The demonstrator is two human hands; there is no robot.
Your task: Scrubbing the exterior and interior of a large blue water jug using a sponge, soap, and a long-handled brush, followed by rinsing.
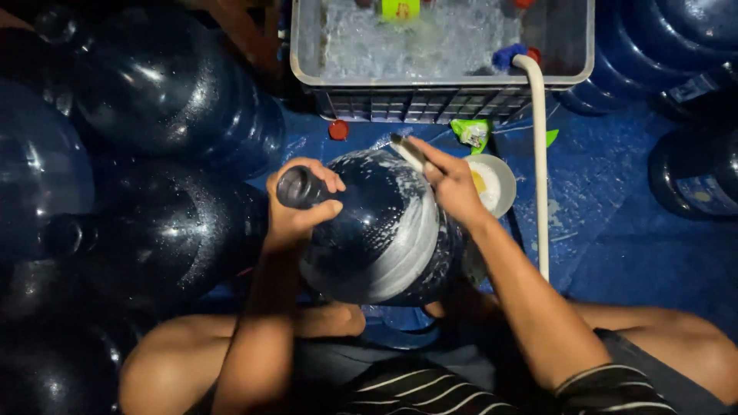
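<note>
arms: bare from wrist to upper arm, no watch or bands in view
left hand (296, 206): bare, no glove
right hand (453, 188): bare, no glove
shirt (492, 388): dark with thin pale stripes, bottom of frame
knees: bare

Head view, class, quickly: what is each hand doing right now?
Left hand: closed around the big blue water jug at its neck.
Right hand: closed on a scrubbing tool against the soapy jug.

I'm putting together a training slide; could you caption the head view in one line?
Left hand grips the neck of a soapy blue water jug while the right hand scrubs it with a brush.
</note>
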